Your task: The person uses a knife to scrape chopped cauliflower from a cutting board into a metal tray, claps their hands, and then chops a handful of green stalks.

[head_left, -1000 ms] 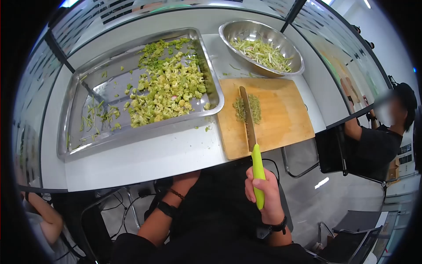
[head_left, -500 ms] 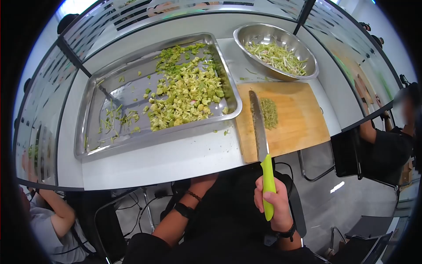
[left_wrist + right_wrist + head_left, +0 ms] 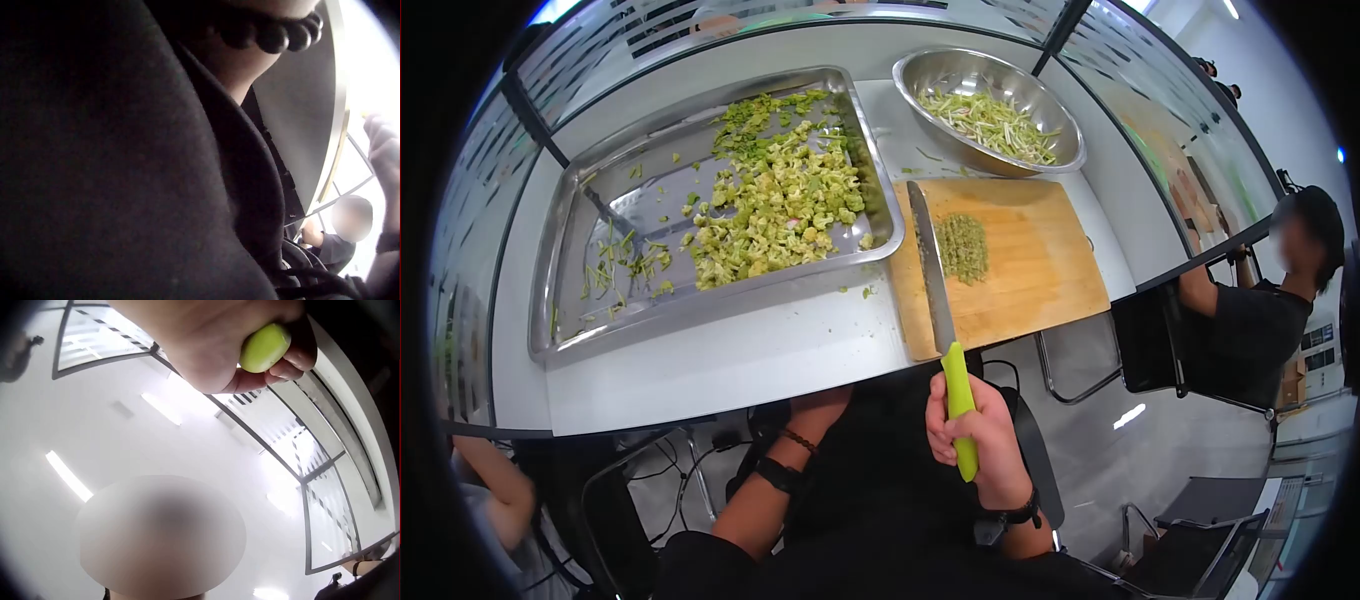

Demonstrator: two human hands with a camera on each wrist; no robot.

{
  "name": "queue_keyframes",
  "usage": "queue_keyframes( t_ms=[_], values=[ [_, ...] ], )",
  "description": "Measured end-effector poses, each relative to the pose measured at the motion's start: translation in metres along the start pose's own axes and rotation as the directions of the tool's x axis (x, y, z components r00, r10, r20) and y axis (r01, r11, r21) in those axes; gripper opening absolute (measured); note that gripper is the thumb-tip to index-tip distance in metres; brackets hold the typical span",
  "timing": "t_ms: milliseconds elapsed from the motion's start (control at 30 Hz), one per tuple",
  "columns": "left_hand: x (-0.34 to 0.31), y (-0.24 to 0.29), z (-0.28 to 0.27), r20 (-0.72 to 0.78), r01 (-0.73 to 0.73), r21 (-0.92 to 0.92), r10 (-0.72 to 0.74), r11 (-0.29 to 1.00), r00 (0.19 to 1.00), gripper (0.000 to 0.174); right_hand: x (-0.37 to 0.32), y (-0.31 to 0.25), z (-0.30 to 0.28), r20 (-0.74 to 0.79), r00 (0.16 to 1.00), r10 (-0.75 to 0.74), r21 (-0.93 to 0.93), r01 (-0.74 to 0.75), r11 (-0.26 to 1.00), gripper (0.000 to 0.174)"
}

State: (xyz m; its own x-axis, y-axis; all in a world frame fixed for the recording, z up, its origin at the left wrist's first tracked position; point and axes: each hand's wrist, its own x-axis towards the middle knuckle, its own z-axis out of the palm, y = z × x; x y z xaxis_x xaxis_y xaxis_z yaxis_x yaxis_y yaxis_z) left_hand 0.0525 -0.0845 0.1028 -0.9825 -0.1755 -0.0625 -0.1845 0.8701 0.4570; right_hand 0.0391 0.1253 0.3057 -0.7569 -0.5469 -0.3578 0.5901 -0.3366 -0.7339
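Gripping lime-green-handled steel knife (image 3: 942, 320), angled over rectangular wooden board (image 3: 1035, 250) just beside minced green heap (image 3: 963, 248), in right hand (image 3: 983, 440); could scatter it by sweeping too hard. Cannot tell state of left hand (image 3: 823, 403), partly hidden under white bench (image 3: 730, 378).

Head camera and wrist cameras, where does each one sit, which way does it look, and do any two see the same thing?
Head: on the person's head, facing forward and down at the tray, chopping board and knife; the left forearm and right grip show.
Left wrist: on that wrist, facing across dark clothing; a beaded bracelet on the wearer's arm shows.
Right wrist: on that wrist, facing up at ceiling lights and glass panels; the palm shows.
Shared: the knife's green handle, in the head and right wrist views.
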Motion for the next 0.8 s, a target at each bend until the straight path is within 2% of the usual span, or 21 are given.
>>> queue_keyframes(
  t_ms=[200, 300, 333, 433, 500, 567, 700, 800],
  values=[
    [-0.002, 0.002, -0.004, -0.02, -0.022, 0.007, 0.023, 1.0, 1.0, 0.044, 0.007, -0.009, 0.002, -0.076, 0.996, 0.042, 0.062, -0.038, 0.997, 0.024],
    [0.0, -0.002, 0.003, -0.046, -0.033, -0.002, 0.032, 0.999, 0.998, 0.044, 0.004, -0.012, -0.02, -0.069, 0.997, -0.021, 0.106, 0.029, 0.994, 0.025],
    [0.0, -0.003, 0.004, -0.034, -0.02, 0.007, 0.02, 1.0, 0.999, 0.045, 0.003, -0.014, -0.017, -0.125, 0.99, -0.057, 0.058, 0.064, 0.996, 0.028],
    [0.0, -0.003, 0.007, -0.024, -0.03, 0.047, 0.031, 0.998, 0.999, 0.045, 0.003, -0.011, -0.007, -0.162, 0.983, -0.081, 0.026, 0.086, 0.996, 0.028],
    [-0.002, -0.004, 0.007, -0.065, -0.076, 0.089, 0.082, 0.993, 0.994, 0.046, 0.002, -0.009, -0.004, -0.124, 0.991, -0.057, 0.033, 0.061, 0.998, 0.029],
    [-0.002, -0.002, 0.004, -0.054, -0.058, 0.053, 0.061, 0.997, 0.997, 0.046, 0.003, -0.009, -0.006, -0.048, 0.999, -0.002, 0.061, 0.005, 0.998, 0.028],
    [-0.002, -0.003, 0.003, -0.029, -0.026, 0.025, 0.027, 0.999, 0.999, 0.047, 0.005, -0.009, -0.013, -0.174, 0.98, -0.098, 0.077, 0.113, 0.991, 0.028],
    [0.0, 0.001, -0.001, 0.031, 0.005, 0.013, -0.006, 1.0, 0.999, 0.048, 0.002, -0.012, -0.01, -0.116, 0.99, -0.08, 0.096, 0.091, 0.991, 0.028]
  ],
)
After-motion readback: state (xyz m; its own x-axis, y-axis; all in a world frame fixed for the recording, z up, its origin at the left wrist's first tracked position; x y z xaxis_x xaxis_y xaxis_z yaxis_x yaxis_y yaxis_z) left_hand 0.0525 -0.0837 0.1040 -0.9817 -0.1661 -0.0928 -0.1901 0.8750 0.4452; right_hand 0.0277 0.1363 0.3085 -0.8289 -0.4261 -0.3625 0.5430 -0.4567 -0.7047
